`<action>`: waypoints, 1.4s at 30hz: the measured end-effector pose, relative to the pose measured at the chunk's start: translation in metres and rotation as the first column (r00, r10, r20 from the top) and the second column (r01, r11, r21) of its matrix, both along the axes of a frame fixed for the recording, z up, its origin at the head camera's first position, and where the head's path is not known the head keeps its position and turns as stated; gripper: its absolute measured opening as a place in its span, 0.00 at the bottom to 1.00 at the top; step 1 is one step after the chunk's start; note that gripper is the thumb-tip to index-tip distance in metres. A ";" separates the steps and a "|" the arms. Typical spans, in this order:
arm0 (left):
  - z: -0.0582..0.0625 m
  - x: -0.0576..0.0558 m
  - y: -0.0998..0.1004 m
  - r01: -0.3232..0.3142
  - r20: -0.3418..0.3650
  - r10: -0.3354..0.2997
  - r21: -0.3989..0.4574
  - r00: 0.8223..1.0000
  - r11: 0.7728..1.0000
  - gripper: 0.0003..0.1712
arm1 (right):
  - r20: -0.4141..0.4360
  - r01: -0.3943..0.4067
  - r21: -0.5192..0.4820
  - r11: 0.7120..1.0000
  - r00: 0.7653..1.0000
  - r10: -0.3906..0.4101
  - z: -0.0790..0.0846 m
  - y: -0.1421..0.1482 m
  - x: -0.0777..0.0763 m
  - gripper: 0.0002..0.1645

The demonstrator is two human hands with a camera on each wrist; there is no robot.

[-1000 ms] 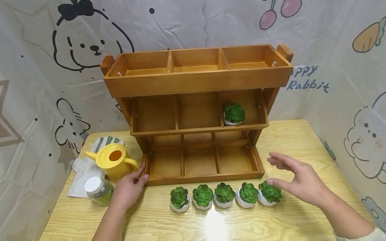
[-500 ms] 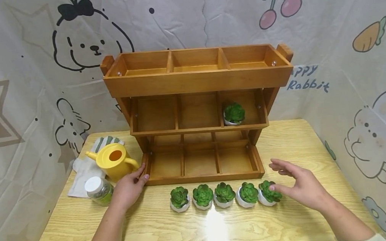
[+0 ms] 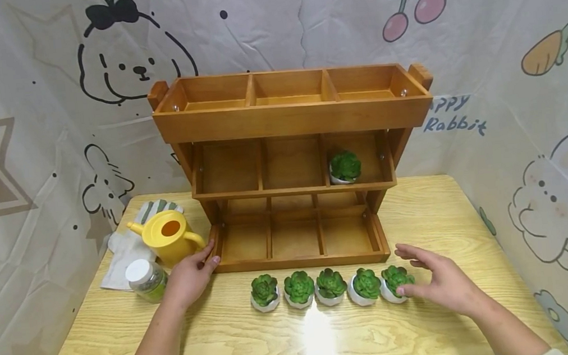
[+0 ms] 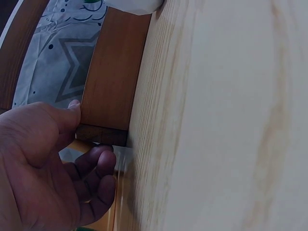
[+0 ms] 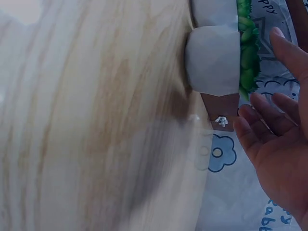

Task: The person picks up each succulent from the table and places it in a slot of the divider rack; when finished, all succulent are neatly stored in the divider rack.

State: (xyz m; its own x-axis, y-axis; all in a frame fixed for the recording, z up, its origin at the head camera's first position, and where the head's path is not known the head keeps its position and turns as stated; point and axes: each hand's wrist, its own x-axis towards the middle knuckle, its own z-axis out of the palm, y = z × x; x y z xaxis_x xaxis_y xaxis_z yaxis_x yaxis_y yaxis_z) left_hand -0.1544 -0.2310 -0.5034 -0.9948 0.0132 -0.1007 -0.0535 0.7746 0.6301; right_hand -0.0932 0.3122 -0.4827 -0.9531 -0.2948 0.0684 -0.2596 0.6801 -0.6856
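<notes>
A three-tier wooden shelf [image 3: 289, 122], each tier split into compartments, stands on the table. My left hand [image 3: 190, 279] holds its bottom tier at the front left corner; in the left wrist view the thumb lies on one side of the wooden end [image 4: 113, 72] and the fingers curl at the other. Several potted succulents in white faceted pots line up before the shelf. My right hand [image 3: 440, 279] hovers at the rightmost succulent [image 3: 397, 281], fingers spread and thumb overlapping its leaves. From the right wrist, its white pot [image 5: 214, 60] shows beside the relaxed fingers.
One potted succulent [image 3: 345, 166] sits in the middle tier's right compartment. A yellow watering can [image 3: 168, 241], a white-lidded jar [image 3: 147, 279] and a striped cloth [image 3: 121, 259] stand at the left. Printed fabric [image 3: 271, 26] hangs behind and at both sides.
My right hand has lowered slightly toward the front of the table, its thumb now over the rightmost succulent's lower leaves. The left hand stays at the shelf corner.
</notes>
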 end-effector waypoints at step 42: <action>0.000 0.001 0.001 0.001 -0.002 -0.001 0.003 1.000 1.000 0.31 | 0.109 -0.043 0.101 0.994 0.993 0.032 -0.019 0.001 0.001 0.52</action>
State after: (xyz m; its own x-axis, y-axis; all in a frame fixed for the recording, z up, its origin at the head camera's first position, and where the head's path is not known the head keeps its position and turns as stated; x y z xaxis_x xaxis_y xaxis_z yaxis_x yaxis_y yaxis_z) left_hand -0.1532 -0.2304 -0.5032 -0.9950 0.0150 -0.0989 -0.0512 0.7729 0.6325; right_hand -0.0922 0.3128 -0.5019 -0.9413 -0.3310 -0.0662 -0.2152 0.7395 -0.6378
